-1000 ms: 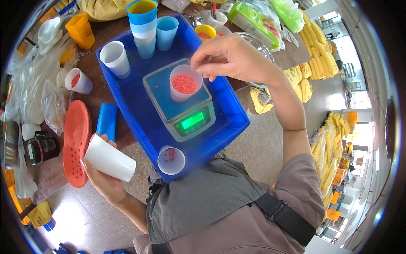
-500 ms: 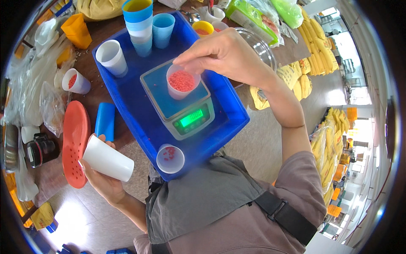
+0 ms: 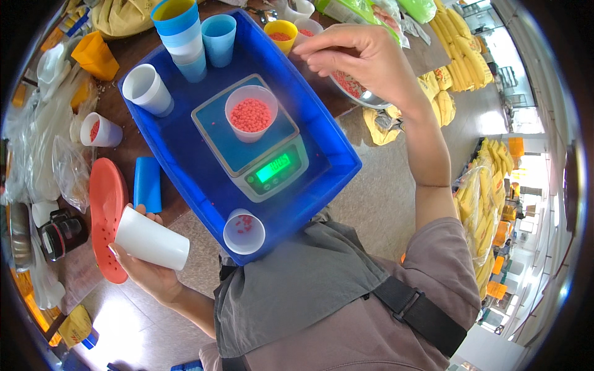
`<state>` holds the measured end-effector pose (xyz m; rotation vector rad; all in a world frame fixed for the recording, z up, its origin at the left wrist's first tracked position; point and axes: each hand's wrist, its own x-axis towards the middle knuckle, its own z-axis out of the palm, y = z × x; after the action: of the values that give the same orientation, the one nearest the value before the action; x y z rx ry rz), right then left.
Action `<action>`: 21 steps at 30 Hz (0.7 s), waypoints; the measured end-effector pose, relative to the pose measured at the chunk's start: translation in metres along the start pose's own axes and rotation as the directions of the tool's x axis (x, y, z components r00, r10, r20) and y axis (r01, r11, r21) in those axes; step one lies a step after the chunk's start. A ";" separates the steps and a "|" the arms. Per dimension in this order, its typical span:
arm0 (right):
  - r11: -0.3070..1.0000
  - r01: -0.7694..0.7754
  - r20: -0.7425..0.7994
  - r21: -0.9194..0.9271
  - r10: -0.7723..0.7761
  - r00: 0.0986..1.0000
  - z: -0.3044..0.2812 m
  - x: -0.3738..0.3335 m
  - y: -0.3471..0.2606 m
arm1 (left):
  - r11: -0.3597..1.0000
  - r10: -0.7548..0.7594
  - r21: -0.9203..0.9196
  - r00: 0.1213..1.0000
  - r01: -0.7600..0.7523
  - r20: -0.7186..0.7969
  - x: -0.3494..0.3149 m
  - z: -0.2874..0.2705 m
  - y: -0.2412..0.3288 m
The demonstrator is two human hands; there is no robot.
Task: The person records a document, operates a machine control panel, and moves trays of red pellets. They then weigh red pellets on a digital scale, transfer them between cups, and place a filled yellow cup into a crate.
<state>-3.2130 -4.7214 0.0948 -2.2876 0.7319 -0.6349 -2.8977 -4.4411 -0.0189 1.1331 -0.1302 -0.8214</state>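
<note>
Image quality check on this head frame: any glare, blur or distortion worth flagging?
Head view: strong fisheye bending, with the blue tray rim curving and black corners; daylight blows out the floor at lower left and the right-hand background; the scale display glows green but stays legible in shape; the right hand and left hand look sharp, no motion blur.

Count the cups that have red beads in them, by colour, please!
White cups: 4
Yellow cup: 1
Total: 5
</note>
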 end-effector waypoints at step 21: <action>0.823 0.435 0.098 -0.366 -0.431 0.897 0.119 0.023 -0.051 | 0.779 -0.261 0.578 0.713 -0.242 0.650 0.008 0.081 0.018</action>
<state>-3.1080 -4.6527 0.0560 -2.8570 0.3382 -0.7312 -2.9221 -4.5033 0.0303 1.3797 -1.1394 -1.2488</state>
